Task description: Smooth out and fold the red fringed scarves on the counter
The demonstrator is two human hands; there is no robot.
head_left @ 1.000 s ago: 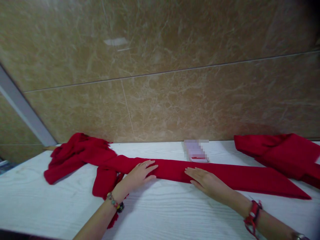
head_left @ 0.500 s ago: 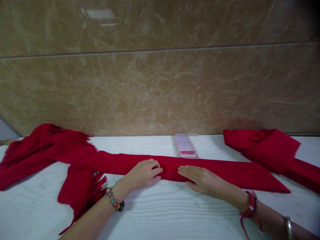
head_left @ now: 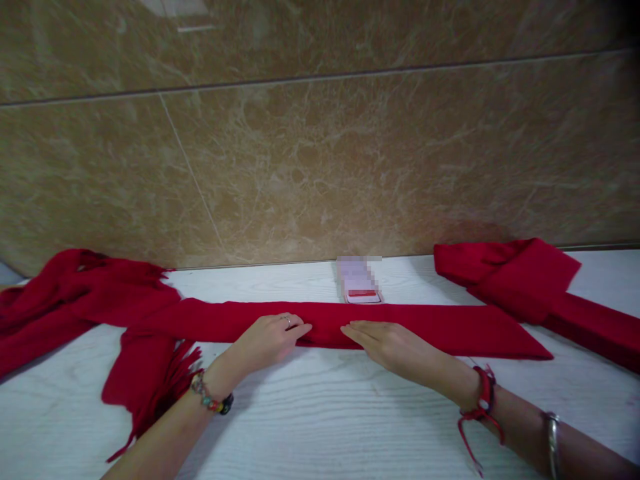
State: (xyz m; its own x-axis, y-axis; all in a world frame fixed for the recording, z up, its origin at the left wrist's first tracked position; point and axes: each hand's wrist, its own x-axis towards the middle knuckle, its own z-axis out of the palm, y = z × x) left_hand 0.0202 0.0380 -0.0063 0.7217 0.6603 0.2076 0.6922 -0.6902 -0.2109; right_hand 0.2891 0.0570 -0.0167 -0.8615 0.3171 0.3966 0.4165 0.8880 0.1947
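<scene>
A long red scarf [head_left: 430, 328] lies folded into a narrow band across the white table. On the band's middle, my left hand [head_left: 273, 339] has bent fingers closed at the cloth, which creases by its fingertips. My right hand [head_left: 387, 340] rests a short way to the right, fingers stretched out together and flat on the same band; its thumb is hidden. The band ends in a slanted point on the right. At its left end, a fringed part [head_left: 150, 373] hangs toward me.
Loose red cloth [head_left: 90, 287] is heaped on the left. A second red folded piece [head_left: 520, 280] lies at the back right. Behind the band is a pale phone-like object [head_left: 356, 280], partly blurred. A brown marbled wall [head_left: 300, 167] borders the white table [head_left: 320, 413].
The view has shifted a little, so everything sits slightly higher and further left. My left fingers have drawn together at the cloth. The right hand stays flat, its thumb now out of sight.
</scene>
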